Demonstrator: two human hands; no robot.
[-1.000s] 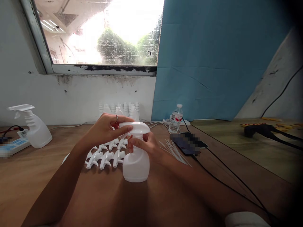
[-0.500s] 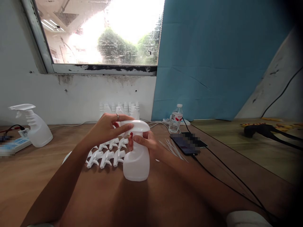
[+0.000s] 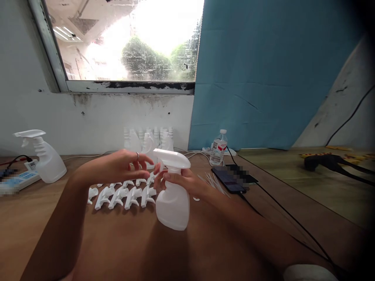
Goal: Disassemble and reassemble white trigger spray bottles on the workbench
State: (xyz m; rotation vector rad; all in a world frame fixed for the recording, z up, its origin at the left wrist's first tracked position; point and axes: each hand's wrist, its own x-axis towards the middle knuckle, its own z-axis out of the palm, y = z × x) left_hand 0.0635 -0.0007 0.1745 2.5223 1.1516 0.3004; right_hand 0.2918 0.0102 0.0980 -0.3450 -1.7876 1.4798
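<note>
A white spray bottle (image 3: 173,205) with its trigger head on tilts slightly above the brown table. My right hand (image 3: 183,180) is wrapped round its neck, just below the head. To the left of the spray head is my left hand (image 3: 129,167), its fingers apart and a ring on one of them; it holds nothing. Rows of white trigger heads (image 3: 133,197) lie on the table below and behind my left hand.
Several white bottles without heads (image 3: 148,142) stand by the wall. Another spray bottle (image 3: 48,160) is at the left beside a power strip (image 3: 22,179). Right: a water bottle (image 3: 218,148), thin white strips (image 3: 216,183), a phone (image 3: 228,180) and black cables.
My left hand has let go of the spray head and moved left, its fingers opening. The bottle, still in my right hand, has shifted slightly right and tilted.
</note>
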